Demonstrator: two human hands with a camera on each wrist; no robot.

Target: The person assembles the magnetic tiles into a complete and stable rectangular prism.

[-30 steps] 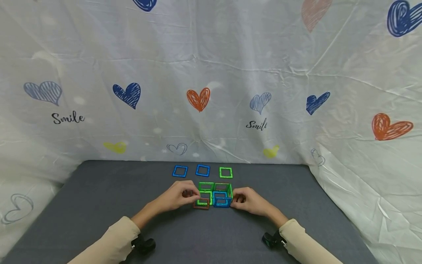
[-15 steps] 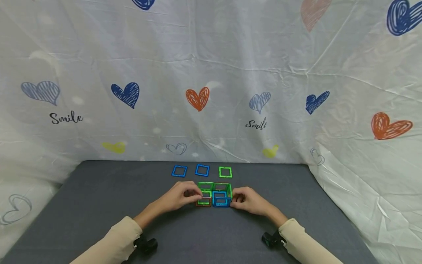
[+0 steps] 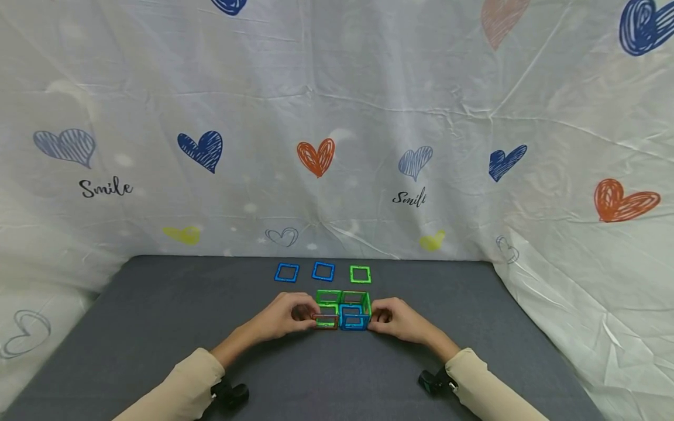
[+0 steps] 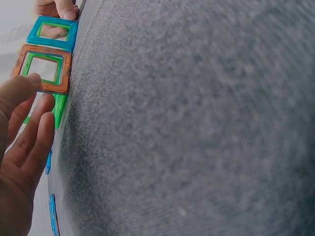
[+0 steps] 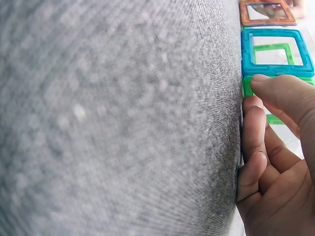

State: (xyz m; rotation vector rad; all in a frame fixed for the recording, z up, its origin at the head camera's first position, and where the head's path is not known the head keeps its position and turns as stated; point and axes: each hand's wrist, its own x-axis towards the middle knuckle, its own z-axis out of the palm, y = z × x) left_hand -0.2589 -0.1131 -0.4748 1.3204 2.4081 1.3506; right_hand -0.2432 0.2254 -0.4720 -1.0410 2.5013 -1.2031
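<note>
A small structure of square magnetic tiles stands on the table. Its front has an orange-brown magnetic tile (image 4: 67, 69) on the left, upright beside a blue magnetic tile (image 5: 247, 49). My left hand (image 3: 284, 316) holds the orange-brown tile at its left edge, the thumb overlapping its frame in the left wrist view. At the structure's right front corner, my right hand (image 3: 397, 320) has its thumb and curled fingers on the edge of a green magnetic tile (image 5: 248, 85). More green tiles (image 3: 329, 293) form the back and base.
Behind the structure, two blue magnetic tiles (image 3: 286, 281) and one green magnetic tile (image 3: 360, 282) lie flat on the dark grey table (image 3: 337, 380). A white curtain (image 3: 253, 193) printed with hearts hangs along the table's far edge.
The orange-brown tile has moved right and slightly back, into line beside the blue front tile. My left hand then slides slightly left and down along it. My right hand stays in place.
</note>
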